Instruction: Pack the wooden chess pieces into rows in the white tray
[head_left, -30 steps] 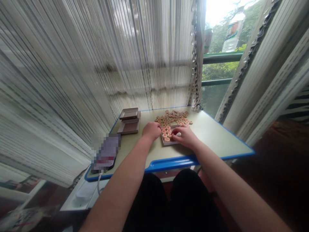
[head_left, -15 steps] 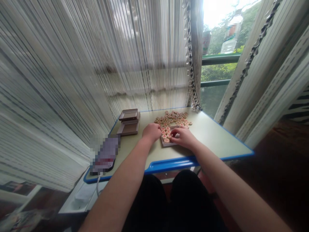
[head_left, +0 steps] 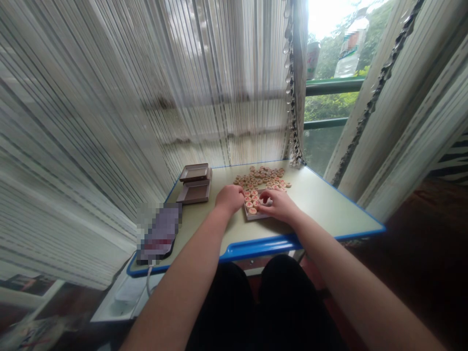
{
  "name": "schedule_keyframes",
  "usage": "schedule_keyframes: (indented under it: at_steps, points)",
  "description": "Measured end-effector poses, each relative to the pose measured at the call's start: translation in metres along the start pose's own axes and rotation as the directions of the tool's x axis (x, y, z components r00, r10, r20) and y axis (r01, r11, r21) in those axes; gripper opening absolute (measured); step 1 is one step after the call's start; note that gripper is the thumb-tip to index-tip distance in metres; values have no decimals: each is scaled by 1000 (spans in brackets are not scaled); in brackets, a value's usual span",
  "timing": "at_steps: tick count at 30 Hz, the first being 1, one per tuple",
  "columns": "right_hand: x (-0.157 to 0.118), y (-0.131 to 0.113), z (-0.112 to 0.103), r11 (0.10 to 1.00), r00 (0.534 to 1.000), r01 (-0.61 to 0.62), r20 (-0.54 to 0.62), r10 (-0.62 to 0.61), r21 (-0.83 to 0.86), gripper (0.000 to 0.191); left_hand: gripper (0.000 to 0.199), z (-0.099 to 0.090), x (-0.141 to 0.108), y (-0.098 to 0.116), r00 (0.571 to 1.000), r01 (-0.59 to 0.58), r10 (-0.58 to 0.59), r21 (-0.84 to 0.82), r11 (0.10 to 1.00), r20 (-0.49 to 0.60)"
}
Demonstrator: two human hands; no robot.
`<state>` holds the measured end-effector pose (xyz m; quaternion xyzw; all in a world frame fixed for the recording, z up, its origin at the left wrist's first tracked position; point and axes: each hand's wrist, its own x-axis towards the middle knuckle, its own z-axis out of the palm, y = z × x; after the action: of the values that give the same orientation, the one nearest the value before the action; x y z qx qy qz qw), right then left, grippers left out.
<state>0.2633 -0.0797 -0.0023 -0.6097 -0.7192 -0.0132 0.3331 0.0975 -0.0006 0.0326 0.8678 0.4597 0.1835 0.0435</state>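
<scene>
Left hand [head_left: 229, 199] and right hand [head_left: 281, 205] are curling, grips unclear, at a shallow box [head_left: 257, 218] whose round discs [head_left: 252, 211] a nudge could skew.

Blurred phone-like device [head_left: 161, 234], white cable [head_left: 148, 280] beside. Bottle [head_left: 351, 46], can [head_left: 313, 59] above green railing [head_left: 333, 87]. Striped curtain [head_left: 234, 73].

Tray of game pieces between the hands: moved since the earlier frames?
No. The tray shows no visible shift relative to the table's blue front edge.
</scene>
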Motion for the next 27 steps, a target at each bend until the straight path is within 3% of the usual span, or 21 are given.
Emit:
schedule_keyframes:
  at_steps: [6, 14, 27]
  points:
    - [1, 4, 2, 999, 999, 4, -32, -6, -43, 27, 32, 8, 3, -1, 969, -247, 240, -139, 959, -65]
    - [1, 4, 3, 999, 1000, 7, -5, -7, -44, 30, 33, 15, 4, -3, 953, -299, 302, -107, 948, 7]
    - [0, 4, 2, 1000, 1000, 11, -10, -11, -24, 28, 33, 17, 6, -4, 952, -306, 304, -90, 948, -30]
